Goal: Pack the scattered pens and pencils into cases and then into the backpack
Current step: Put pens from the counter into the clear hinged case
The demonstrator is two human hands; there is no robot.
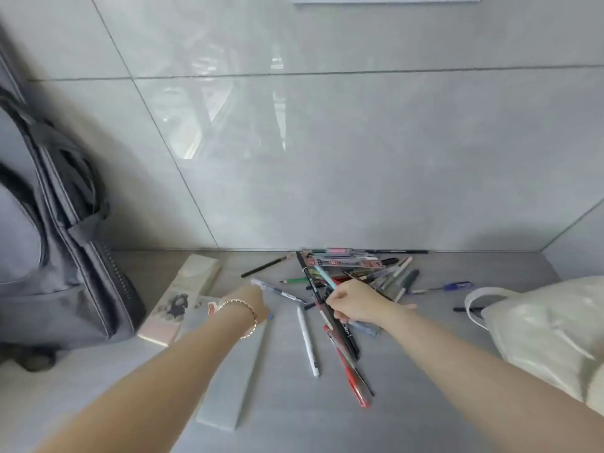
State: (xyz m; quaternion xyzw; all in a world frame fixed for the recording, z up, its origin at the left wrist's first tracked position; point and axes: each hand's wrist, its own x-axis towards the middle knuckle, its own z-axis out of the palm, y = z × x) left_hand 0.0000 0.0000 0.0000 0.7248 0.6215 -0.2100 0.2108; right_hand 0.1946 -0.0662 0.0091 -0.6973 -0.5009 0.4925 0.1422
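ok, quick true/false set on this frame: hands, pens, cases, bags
1. The grey backpack stands at the left against the wall. True.
2. The right hand is closed on a bunch of pens. True.
3. The left hand holds the white pen. False: the white pen lies on the surface between the two arms, untouched.
4. All the pens are packed. False: a pile still lies by the wall.
5. A cream tote bag sits at the right. True.
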